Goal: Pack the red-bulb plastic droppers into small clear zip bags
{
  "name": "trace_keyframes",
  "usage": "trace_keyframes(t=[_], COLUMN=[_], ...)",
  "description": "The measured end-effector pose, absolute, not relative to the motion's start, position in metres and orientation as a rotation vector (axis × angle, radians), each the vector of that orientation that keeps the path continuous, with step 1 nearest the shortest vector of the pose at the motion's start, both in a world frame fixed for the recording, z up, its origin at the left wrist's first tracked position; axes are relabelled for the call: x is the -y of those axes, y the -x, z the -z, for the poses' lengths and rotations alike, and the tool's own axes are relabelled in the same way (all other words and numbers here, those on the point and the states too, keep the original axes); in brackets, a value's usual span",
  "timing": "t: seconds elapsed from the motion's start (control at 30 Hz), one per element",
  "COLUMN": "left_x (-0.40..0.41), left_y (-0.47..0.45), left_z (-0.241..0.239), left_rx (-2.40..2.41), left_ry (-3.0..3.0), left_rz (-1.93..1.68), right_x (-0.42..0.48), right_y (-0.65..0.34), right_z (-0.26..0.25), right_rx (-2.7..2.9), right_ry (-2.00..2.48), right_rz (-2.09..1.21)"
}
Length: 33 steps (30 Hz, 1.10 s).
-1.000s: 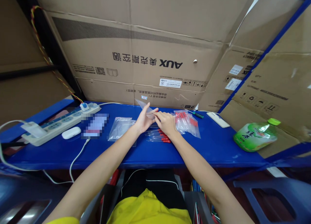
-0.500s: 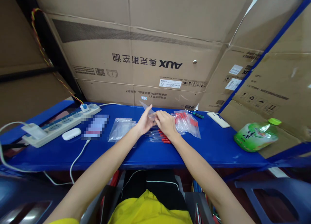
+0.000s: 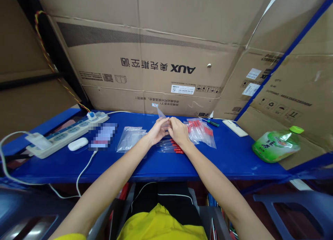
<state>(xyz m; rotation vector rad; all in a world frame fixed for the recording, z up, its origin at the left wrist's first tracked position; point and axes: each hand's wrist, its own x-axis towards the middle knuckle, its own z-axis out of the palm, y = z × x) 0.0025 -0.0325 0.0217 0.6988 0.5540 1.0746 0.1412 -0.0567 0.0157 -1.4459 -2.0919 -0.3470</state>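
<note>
Between my two hands is a clear plastic bag, its corner sticking up toward the cardboard. My left hand pinches the bag with thumb and fingers. Close against it, my right hand is curled on the bag's other side; its fingertips are partly hidden. Below the hands lie several clear thin tubes with red ends in a row. Right of my right hand is a pile of clear bags holding red-ended pieces. To the left of my left hand rests a stack of flat clear bags.
On the blue table, a power strip, a white case and a blurred phone lie left. At right are a green-handled screwdriver, a white phone and a green bottle. Cardboard walls the back.
The bag's raised corner has shifted slightly right and stands more upright. My left fingers have closed in nearer to my right hand. The tubes and piles stay put.
</note>
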Motion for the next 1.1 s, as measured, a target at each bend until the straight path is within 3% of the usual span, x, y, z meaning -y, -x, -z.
trace_keyframes(t=[0.67, 1.1], left_x=[0.028, 0.035], left_y=[0.002, -0.01], left_z=[-0.023, -0.021], left_rx=[-0.407, -0.575], left_ry=[-0.604, -0.565], left_rz=[-1.063, -1.199], right_x=[0.052, 0.055], right_y=[-0.147, -0.14], right_z=[-0.012, -0.015], right_rx=[2.206, 2.062], right_ry=[1.244, 1.44], right_rz=[0.402, 0.33])
